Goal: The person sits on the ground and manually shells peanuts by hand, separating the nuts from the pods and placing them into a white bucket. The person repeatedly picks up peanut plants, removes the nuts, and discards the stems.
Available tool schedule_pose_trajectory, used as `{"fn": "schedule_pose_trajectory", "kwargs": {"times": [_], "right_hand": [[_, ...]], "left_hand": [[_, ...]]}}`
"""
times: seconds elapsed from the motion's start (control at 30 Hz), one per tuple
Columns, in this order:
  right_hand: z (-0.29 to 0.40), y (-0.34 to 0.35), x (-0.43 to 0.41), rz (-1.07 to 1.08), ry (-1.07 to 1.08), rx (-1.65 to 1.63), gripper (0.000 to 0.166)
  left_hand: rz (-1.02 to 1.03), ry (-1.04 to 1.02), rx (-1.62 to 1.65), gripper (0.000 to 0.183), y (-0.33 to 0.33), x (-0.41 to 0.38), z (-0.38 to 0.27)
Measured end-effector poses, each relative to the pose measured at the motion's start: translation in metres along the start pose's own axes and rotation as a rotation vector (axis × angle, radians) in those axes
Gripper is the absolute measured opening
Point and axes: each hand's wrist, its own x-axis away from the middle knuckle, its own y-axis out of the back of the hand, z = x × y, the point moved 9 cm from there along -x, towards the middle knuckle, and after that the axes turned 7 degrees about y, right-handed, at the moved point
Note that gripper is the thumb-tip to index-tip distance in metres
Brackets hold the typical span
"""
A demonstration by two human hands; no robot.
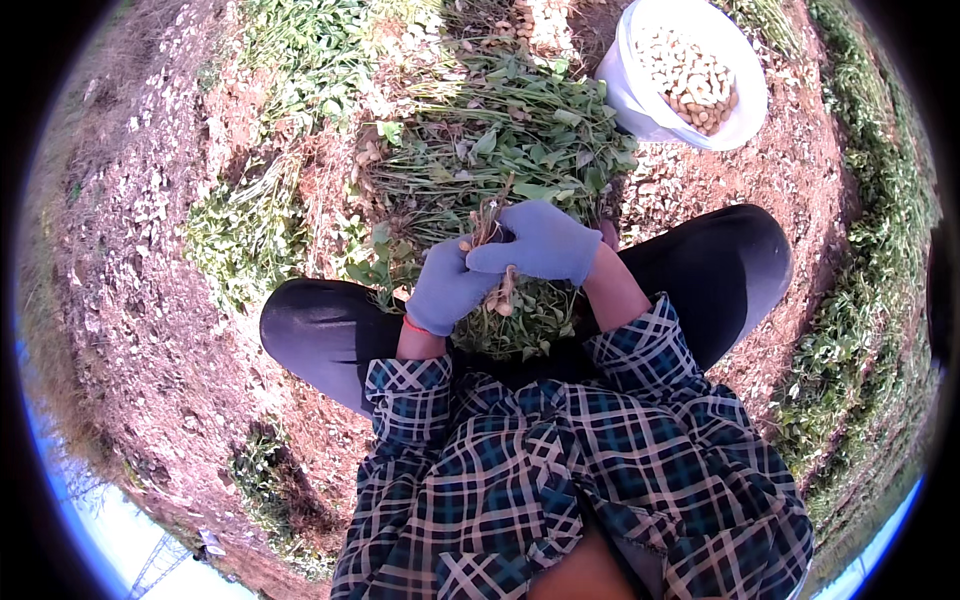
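Note:
My left hand, in a light grey-blue glove, is closed around the root end of a peanut plant. Against it lies my right hand, gloved alike, with its fingers on the same roots. Peanut pods hang below the two hands, and a few more show above them at the fingers. Green stems and leaves spread beneath and beside the hands. Beyond them lies a heap of pulled peanut plants, roots towards the left. The fingertips are partly hidden.
A white plastic bucket partly filled with peanut pods stands at the upper right. More peanut plants lie on the reddish soil to the left. A row of green plants runs along the right. My bent knees flank the work.

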Motion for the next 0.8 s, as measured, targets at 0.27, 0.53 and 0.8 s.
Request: {"fn": "schedule_pose_trajectory", "kwargs": {"times": [0.27, 0.53, 0.8], "right_hand": [[0.012, -0.026, 0.009, 0.126, 0.115, -0.821, 0.039], [0.004, -0.035, -0.002, -0.034, 0.051, -1.173, 0.031], [-0.002, -0.03, -0.004, -0.004, 0.046, -0.583, 0.033]], "left_hand": [[0.225, 0.008, 0.726, 0.028, 0.019, 0.011, 0.035], [0.446, -0.225, 0.809, 0.062, 0.045, -0.002, 0.024], [-0.323, -0.191, 0.263, 0.013, 0.043, 0.01, -0.001]]}}
